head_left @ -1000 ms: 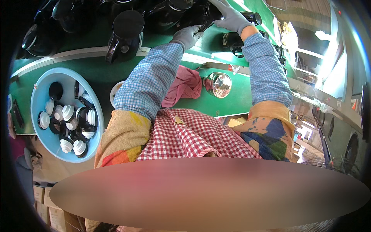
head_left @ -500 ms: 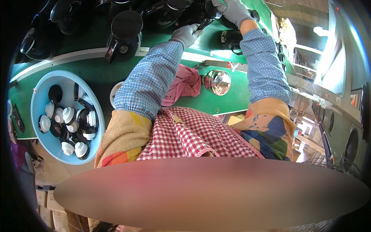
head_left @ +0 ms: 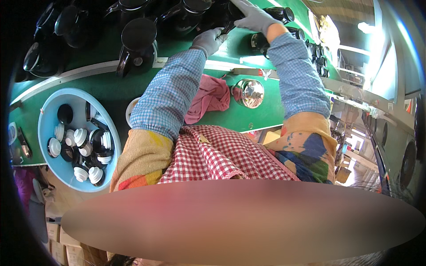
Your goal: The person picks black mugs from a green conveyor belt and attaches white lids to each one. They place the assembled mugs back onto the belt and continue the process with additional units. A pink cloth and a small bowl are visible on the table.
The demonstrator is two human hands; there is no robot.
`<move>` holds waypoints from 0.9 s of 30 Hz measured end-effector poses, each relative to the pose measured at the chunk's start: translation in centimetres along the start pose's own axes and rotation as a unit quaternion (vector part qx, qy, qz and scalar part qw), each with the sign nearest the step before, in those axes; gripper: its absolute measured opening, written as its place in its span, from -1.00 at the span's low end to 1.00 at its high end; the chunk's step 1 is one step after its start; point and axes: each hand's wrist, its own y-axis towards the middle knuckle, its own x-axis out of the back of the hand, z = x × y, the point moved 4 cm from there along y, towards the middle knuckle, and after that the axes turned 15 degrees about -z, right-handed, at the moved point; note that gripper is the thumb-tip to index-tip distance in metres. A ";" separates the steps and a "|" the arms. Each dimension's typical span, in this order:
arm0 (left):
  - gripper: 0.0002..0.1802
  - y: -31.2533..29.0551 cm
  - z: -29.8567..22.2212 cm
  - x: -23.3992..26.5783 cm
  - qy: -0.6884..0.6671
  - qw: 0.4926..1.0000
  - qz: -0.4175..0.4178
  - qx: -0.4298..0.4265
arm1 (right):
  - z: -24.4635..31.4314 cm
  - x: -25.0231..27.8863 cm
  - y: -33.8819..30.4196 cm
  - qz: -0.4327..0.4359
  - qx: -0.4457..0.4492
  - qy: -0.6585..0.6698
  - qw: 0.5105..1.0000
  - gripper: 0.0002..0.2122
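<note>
Leftward slides my right hand (head_left: 256, 18) since the earlier frame, coming closer to my left hand (head_left: 208, 42), and my head tips a little, so everything sits slightly differently in view. I judge that it brings both hands to bear on one piece, the black-handled vessel (head_left: 229, 25).

Nearest me is my red checked apron (head_left: 213, 150). Off to the left stands the light-blue tub (head_left: 49, 119), holding black-and-white lids (head_left: 80, 136) in a loose heap. On the green table (head_left: 274, 104) a crumpled pink cloth (head_left: 208, 98) lies just right of my left sleeve (head_left: 168, 91), with a shiny round metal piece (head_left: 249, 93) beside it.

Past the pale rail (head_left: 88, 68), my left hand is curled closed around the handle. My right is spread, thumb apart from the fingers, over the vessel's other end; its fingertips run to the upper edge of view, so I cannot tell whether it grips or only rests there. The vessel sits between my hands, its body partly hidden by the right one.

Dark mugs (head_left: 139, 35) crowd the surface to the left; one dark cup (head_left: 258, 41) sits just below my right wrist, and another dark vessel (head_left: 284, 14) lies beyond it. Farther right, smaller dark pieces (head_left: 317, 57) cluster.
</note>
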 end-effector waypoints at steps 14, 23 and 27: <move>-0.41 0.8 1.4 -0.8 0.005 0.999 -0.009 -0.037 | 0.4 -0.5 0.3 -0.022 -0.237 -0.064 0.969 -0.15; -0.30 -2.2 -0.1 -0.4 0.046 0.985 -0.086 -0.141 | -4.8 1.1 1.5 -0.055 -0.325 -0.031 0.943 -0.14; -0.16 -4.0 2.2 -0.2 0.011 0.993 0.005 -0.121 | -10.0 5.5 0.6 -0.117 -0.374 -0.021 0.920 -0.27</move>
